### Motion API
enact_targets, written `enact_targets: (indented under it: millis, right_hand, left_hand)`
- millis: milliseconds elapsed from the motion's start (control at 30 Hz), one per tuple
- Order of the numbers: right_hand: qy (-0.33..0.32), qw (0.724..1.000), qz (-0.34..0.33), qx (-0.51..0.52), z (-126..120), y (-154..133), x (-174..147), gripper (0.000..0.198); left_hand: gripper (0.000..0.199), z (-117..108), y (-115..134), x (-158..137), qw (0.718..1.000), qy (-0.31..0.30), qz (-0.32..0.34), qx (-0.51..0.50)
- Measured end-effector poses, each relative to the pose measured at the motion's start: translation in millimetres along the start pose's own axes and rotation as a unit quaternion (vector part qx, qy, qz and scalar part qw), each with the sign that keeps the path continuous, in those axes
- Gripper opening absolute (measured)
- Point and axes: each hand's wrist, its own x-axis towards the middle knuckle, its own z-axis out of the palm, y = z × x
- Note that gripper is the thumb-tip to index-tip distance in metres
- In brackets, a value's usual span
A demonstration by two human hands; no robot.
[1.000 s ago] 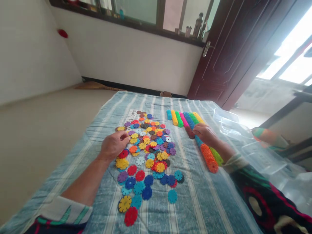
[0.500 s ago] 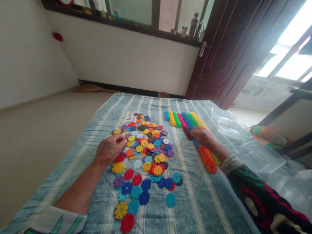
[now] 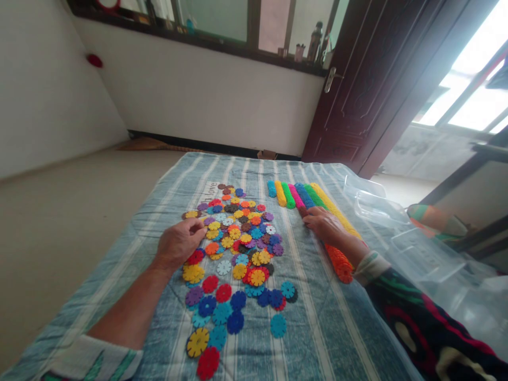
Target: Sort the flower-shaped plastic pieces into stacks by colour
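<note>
My left sleeve [image 3: 103, 360] and right sleeve [image 3: 416, 323] both run out of view below. Nearer me than my left fingers, a red disc [image 3: 208, 362] lies close to the lower edge of sight. My left hand [image 3: 178, 243] sits at the left side of the discs [image 3: 235, 233], thumb and forefinger curled in toward each other; I can't tell whether the tips meet or pinch anything. The discs spread to the right of those fingers, many overlapping, so the lower ones show only as slivers.

My right hand [image 3: 323, 225] bends over the rolls [image 3: 306, 196], its tips at the brown roll [image 3: 302, 210]; whether they close on it, I can't tell. That hand hides the upper part of the orange roll [image 3: 339, 264], whose near end shows below my wrist. Right of it stand clear boxes [image 3: 426, 254], their outlines blurring together.

Beyond my left fingers, discs cover part of some lettering [image 3: 210, 191]; "love" is readable. Farthest off, past both hands, the door [image 3: 373, 79] is cut off above.
</note>
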Motion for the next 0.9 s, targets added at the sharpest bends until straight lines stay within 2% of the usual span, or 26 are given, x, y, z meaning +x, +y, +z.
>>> enact_targets:
  millis: [167, 267, 400, 500, 567, 767, 900]
  right_hand:
    - [0.014, 1.000, 0.004, 0.011, -7, -2, -2, 0.019]
    - [0.031, 0.999, 0.007, 0.024, -15, -15, -9, 0.022]
    - [0.037, 0.998, -0.011, 0.044, -16, -54, -27, 0.014]
    - [0.027, 0.991, -0.092, 0.098, -10, -88, -41, 0.013]
    - [0.036, 0.985, -0.118, 0.119, -4, -105, -47, 0.014]
    - [0.104, 0.981, -0.082, 0.145, 16, -123, -52, 0.015]
    - [0.105, 0.979, -0.069, 0.159, 22, -122, -51, 0.010]
  left_hand:
    - [0.027, 1, -1, 1, 1.000, -0.005, -0.001, 0.000]
    - [0.026, 2, -2, 1, 1.000, -0.005, -0.001, 0.005]
    - [0.025, 3, -4, 2, 1.000, 0.000, 0.006, -0.002]
    - [0.024, 2, -5, 2, 1.000, -0.001, 0.000, -0.006]
    - [0.024, 1, -5, 2, 1.000, -0.003, -0.002, -0.007]
    - [0.022, -5, -2, 1, 1.000, -0.001, 0.004, -0.015]
    - [0.023, -6, 9, -1, 0.998, 0.052, 0.024, 0.004]
